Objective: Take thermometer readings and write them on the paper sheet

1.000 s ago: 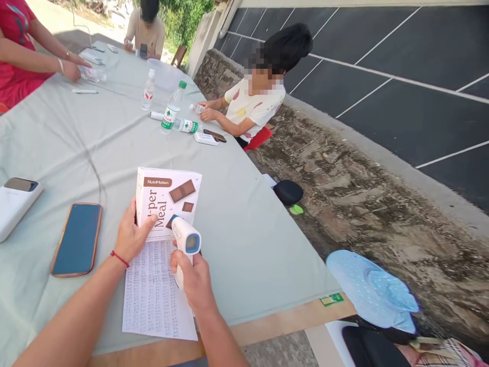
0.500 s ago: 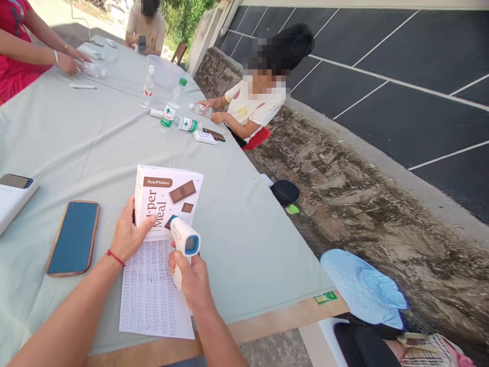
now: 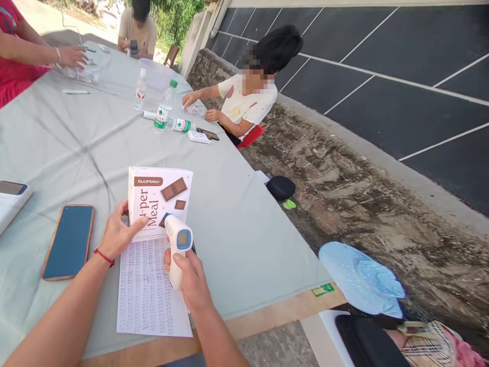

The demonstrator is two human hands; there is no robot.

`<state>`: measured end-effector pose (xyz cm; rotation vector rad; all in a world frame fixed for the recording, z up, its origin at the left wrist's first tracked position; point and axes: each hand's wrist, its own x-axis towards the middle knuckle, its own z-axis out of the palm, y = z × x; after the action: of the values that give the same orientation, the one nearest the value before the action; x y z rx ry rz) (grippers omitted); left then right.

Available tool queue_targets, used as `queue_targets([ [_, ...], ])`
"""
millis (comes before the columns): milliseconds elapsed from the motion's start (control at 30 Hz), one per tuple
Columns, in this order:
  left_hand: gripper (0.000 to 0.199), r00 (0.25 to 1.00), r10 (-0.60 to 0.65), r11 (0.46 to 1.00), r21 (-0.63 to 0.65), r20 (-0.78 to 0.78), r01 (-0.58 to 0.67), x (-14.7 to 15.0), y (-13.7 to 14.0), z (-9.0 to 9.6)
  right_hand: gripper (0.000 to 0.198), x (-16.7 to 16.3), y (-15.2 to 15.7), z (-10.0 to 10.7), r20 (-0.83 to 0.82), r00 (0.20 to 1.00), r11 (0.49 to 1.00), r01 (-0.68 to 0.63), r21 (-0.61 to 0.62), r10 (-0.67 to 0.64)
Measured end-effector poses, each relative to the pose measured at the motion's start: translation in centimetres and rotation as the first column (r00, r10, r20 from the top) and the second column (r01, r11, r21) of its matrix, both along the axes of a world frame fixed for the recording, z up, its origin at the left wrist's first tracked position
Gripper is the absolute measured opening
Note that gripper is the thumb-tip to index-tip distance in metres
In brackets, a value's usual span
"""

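My left hand (image 3: 121, 230) grips a white box (image 3: 142, 201) by its left side, thumb across the front. Brown chocolate pictures and the label "NutriMotion" are on the box, which stands upright at the top of a sheet of handwritten paper (image 3: 141, 300). In my right hand (image 3: 191, 278) is a white and blue infrared thermometer (image 3: 179, 237), held by its handle, with its small screen facing me. Its front end points at the lower right of the box; whether they touch I cannot tell. A phone (image 3: 69, 242) lies left of my left hand.
Bottles, among them a green-capped bottle (image 3: 164, 109), stand and lie farther up the cloth-covered table (image 3: 237, 255). A white device (image 3: 13, 201) is at the left edge. One person (image 3: 248, 102) sits at the right side; others are at the far end. A blue hat (image 3: 359, 278) lies beyond the table edge.
The view has shifted slightly, moving most things left. Both hands keep their holds on the box and thermometer. At the far left, the person in red has raised a hand off a bottle.
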<state>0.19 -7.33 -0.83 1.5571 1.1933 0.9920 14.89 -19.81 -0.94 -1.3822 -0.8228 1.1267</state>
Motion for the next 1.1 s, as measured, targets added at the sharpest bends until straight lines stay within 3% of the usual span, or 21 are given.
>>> queue_targets([
  [100,0.065,0.997,0.037,0.999,0.011,0.072,-0.038,0.2,-0.2,-0.2,0.023,0.2,-0.6,1.1,-0.022,0.999,1.0,-0.031,0.003,0.031],
  [233,0.07,0.973,0.151,0.983,0.075,0.173,-0.166,0.1,0.4,-0.2,0.028,0.9,-1.4,2.4,0.001,0.999,0.998,0.038,0.044,-0.038],
  [333,0.069,0.964,0.244,0.954,0.154,0.102,-0.258,-0.2,1.3,-0.4,0.03,1.8,-1.8,3.1,0.003,0.997,0.995,0.075,0.069,-0.075],
  [500,0.075,0.953,0.302,0.912,0.281,0.036,-0.3,-0.7,2.3,-1.5,0.03,3.7,-1.9,3.1,0.079,0.985,0.988,0.149,0.051,-0.153],
  [567,0.073,0.933,0.357,0.868,0.353,0.044,-0.349,-0.8,2.1,-1.6,0.033,5.0,-1.7,2.4,0.15,0.966,0.977,0.209,0.034,-0.212],
  [667,0.058,0.906,0.424,0.762,0.538,0.006,-0.361,-0.6,1.3,-1.2,0.05,7.7,-1.1,0.1,0.322,0.905,0.955,0.297,-0.012,-0.277],
  [733,0.039,0.924,0.376,0.742,0.62,-0.068,-0.256,-0.3,0.6,-0.7,0.054,9.9,-0.7,-1.7,0.497,0.833,0.943,0.324,-0.081,-0.243],
  [833,0.012,0.962,0.135,0.792,0.609,-0.238,0.039,0.4,-0.4,-0.4,0.055,12.7,-0.5,-3.7,0.737,0.657,0.906,0.393,-0.155,-0.159],
  [900,0.004,0.943,-0.043,0.805,0.547,-0.331,0.228,0.9,-0.9,-0.6,0.051,13.5,-0.5,-4.3,0.85,0.517,0.914,0.386,-0.125,-0.103],
  [967,0.005,0.901,-0.157,0.795,0.49,-0.403,0.358,1.4,-1.3,-0.8,0.047,13.2,-0.6,-4.3,0.913,0.381,0.934,0.358,-0.005,-0.142],
  [1033,0.008,0.853,-0.224,0.78,0.438,-0.472,0.448,1.6,-1.6,-1.0,0.04,12.0,-0.8,-4.2,0.919,0.347,0.951,0.299,0.082,-0.188],
  [1100,0.011,0.806,-0.253,0.773,0.389,-0.535,0.501,1.7,-1.9,-1.1,0.033,10.3,-0.9,-4.0,0.898,0.427,0.98,0.2,0.018,-0.104],
])
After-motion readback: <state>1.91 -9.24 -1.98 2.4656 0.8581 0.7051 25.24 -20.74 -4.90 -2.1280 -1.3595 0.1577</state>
